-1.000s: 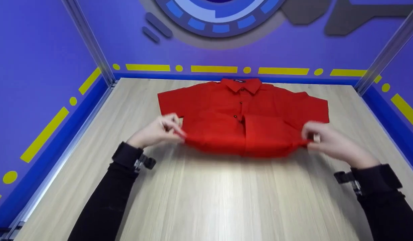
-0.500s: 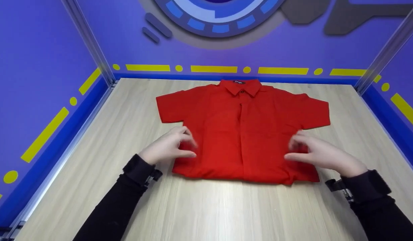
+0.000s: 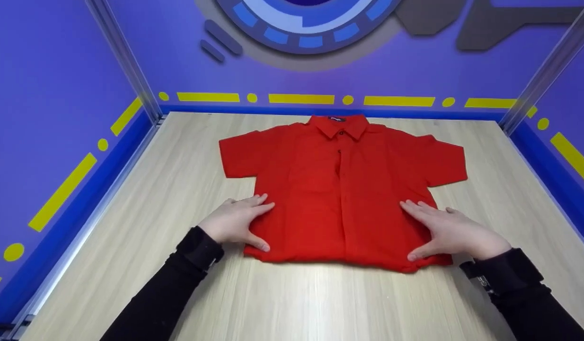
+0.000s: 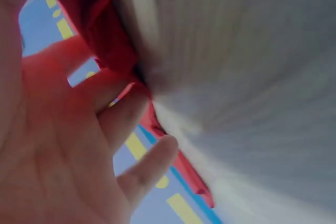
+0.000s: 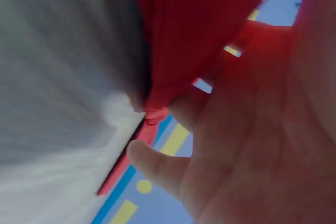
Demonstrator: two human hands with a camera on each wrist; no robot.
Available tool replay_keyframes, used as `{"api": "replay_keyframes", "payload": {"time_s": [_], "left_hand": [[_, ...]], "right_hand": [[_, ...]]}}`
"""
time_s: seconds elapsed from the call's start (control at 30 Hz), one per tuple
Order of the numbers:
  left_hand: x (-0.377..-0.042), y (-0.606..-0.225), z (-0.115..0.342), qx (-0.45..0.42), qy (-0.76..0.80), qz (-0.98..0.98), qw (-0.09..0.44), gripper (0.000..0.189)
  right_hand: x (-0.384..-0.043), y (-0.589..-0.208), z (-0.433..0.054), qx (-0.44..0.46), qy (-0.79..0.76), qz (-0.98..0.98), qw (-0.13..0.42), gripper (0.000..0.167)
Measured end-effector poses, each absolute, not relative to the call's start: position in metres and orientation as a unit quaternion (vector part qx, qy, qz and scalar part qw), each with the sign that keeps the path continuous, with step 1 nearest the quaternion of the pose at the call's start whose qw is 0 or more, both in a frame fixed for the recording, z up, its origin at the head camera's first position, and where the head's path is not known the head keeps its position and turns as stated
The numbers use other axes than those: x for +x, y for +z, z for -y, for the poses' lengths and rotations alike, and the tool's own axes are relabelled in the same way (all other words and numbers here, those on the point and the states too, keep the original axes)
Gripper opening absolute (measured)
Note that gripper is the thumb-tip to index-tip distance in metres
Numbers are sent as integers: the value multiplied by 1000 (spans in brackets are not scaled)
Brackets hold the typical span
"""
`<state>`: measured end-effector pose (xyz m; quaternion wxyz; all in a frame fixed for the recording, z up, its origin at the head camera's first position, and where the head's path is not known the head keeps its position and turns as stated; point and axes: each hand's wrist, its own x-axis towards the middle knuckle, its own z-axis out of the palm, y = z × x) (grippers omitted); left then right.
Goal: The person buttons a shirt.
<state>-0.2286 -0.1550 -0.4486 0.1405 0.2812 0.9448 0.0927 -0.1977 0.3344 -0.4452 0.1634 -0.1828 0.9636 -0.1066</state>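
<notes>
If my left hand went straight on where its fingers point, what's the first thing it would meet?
Most likely the red shirt: the left hand points inward across its front, overlapping its side edge, though exact contact is unclear.

Plain black sleeves (image 3: 152,293); broad black wrist straps (image 3: 199,246).

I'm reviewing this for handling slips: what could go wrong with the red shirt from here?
The lower edge of the red shirt is uneven near the right hand, so pressing there might set creases. The front opening gaps below the collar; if the left hand slides inward, the fabric could pucker.
</notes>
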Motion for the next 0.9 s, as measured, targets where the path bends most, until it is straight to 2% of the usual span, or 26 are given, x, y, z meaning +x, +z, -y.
{"api": "replay_keyframes", "payload": {"time_s": [0.07,0.2,0.3,0.37,0.43,0.53,0.63,0.77,0.9], "left_hand": [[-230,-443,154,285,103,-942,145,102],[-252,-431,159,282,199,-925,161,75],[-278,-428,168,262,263,-921,120,61],[-293,-429,174,237,263,-931,84,65],[-303,-433,180,204,237,-947,74,77],[-310,-440,186,157,178,-964,115,97],[-308,-445,188,134,122,-972,151,108],[-299,-443,184,122,81,-979,141,106],[-291,-437,177,124,56,-985,103,88]], "right_hand": [[-200,-441,-335,-189,-111,-963,156,116],[-218,-432,-346,-189,-174,-960,109,90],[-240,-428,-364,-167,-212,-960,71,76],[-253,-428,-378,-145,-208,-965,68,80],[-263,-431,-390,-122,-200,-968,89,90],[-273,-440,-401,-100,-171,-971,131,106],[-274,-447,-404,-84,-141,-975,151,114],[-269,-446,-402,-65,-105,-982,145,119],[-268,-441,-397,-72,-69,-988,117,117]]}}
